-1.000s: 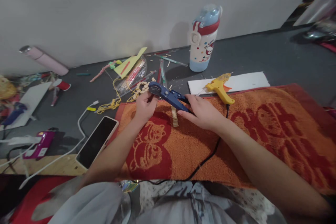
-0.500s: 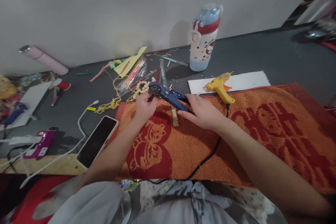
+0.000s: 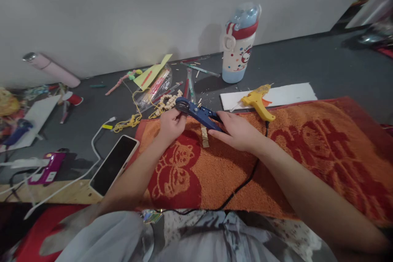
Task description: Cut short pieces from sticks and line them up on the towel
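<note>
My right hand is wrapped round the handles of a blue plier-like hand tool, held above the orange towel. At the tool's rounded head, my left hand is closed in a pinch. Whatever lies between its fingers is hidden. Just beneath the tool, several small pale sticks form a short row on the towel. Behind my left hand lies a bunch of pale beads or short pieces. A yellow glue gun rests to the right of my right hand, its black cord running over the towel.
A cartoon water bottle stands near the wall. The glue gun's tip lies over a white board. Plastic packets and yellow string are at back left. A phone, white cable and purple power strip lie left.
Both hands and the blue tool stay nearly in place. The tool's head and my left hand have shifted very slightly to the right.
</note>
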A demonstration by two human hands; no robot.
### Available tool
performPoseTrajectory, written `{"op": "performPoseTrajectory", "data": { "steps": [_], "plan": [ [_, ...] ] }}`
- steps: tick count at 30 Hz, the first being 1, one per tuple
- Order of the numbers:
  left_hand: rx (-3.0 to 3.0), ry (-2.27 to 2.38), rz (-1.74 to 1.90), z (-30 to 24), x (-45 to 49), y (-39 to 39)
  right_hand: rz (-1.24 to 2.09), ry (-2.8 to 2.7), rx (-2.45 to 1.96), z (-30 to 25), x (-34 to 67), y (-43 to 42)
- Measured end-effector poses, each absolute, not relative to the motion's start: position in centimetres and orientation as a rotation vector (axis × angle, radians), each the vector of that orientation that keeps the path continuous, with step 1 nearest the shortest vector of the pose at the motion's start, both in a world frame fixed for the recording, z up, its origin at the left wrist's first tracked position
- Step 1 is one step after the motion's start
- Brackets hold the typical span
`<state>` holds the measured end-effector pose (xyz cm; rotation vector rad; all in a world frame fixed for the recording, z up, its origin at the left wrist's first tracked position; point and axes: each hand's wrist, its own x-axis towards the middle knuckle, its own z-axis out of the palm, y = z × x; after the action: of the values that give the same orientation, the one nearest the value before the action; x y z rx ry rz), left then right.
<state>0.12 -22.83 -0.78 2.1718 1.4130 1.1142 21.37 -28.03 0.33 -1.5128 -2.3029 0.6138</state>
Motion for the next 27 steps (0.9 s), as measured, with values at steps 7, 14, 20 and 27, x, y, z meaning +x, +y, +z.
{"op": "performPoseTrajectory", "data": {
  "steps": [7,14,20,27],
  "plan": [
    [2.342,1.398,1.133,-1.10,0.02,-22.59,0.604,-2.320,-1.528,0.36,21.39,-28.02],
    [2.186,1.412,1.128,-1.08,0.24,-22.59,0.526,-2.321,-1.594,0.26,21.23,-28.02],
    [1.987,1.343,1.083,-1.33,0.44,-22.63,0.543,-2.217,-1.661,0.28,21.07,-27.97],
    [1.726,1.327,1.085,-1.70,0.54,-22.28,0.697,-2.069,-1.675,-0.25,21.47,-27.62]
  ]
}}
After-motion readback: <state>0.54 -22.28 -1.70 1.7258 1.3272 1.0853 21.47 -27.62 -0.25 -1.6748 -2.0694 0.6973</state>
